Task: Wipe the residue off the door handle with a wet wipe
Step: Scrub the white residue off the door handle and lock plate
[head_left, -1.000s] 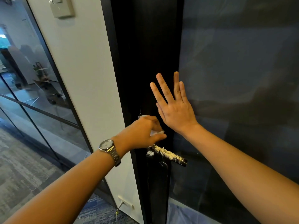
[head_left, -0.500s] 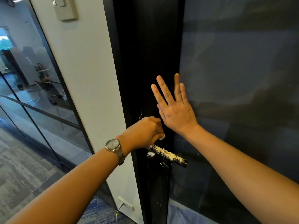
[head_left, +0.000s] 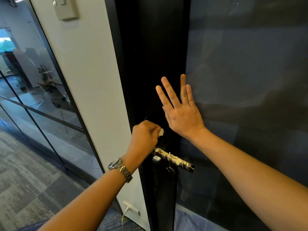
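Beyond the grey carpeted floor (head_left: 30, 172) and the glass partition (head_left: 38, 90) at far left, the left hand (head_left: 144, 139), a silver metal wristwatch (head_left: 120, 169) on its wrist, is closed in a fist on a small white wet wipe (head_left: 161, 132), of which only a corner shows. It sits just above the inner end of the black lever door handle (head_left: 175, 160), whose top is caked with pale crumbly residue (head_left: 171, 157). The wipe looks soft, light and limp, best bunched firmly; the handle looks rigid and slick. Further right, the right hand (head_left: 181, 114) lies flat and open against the dark door (head_left: 158, 47), holding nothing. Compared with a second ago, the fist has closed tighter and dropped nearer the handle; the residue is unchanged.
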`<move>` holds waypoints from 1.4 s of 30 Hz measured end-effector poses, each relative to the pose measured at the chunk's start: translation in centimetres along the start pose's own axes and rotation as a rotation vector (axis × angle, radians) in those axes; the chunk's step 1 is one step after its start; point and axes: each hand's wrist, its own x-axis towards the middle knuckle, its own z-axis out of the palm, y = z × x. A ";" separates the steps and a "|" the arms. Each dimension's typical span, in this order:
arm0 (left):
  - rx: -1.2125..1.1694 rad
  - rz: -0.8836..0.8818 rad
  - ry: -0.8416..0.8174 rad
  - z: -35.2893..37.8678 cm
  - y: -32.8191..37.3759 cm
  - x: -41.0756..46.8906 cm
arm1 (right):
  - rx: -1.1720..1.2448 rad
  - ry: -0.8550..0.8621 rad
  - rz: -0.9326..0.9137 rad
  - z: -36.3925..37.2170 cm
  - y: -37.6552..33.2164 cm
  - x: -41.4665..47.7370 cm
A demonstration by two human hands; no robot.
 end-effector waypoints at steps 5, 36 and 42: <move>-0.030 -0.176 0.028 -0.1 -0.8 0.8 | 0.000 0.006 -0.001 -0.1 0.0 -0.1; 0.133 -0.045 -0.161 -0.4 -1.3 0.2 | 0.011 -0.006 0.005 -0.2 -0.1 0.1; 0.068 -0.064 -0.109 -0.5 -1.1 0.1 | 0.010 0.000 0.008 -0.2 0.0 0.0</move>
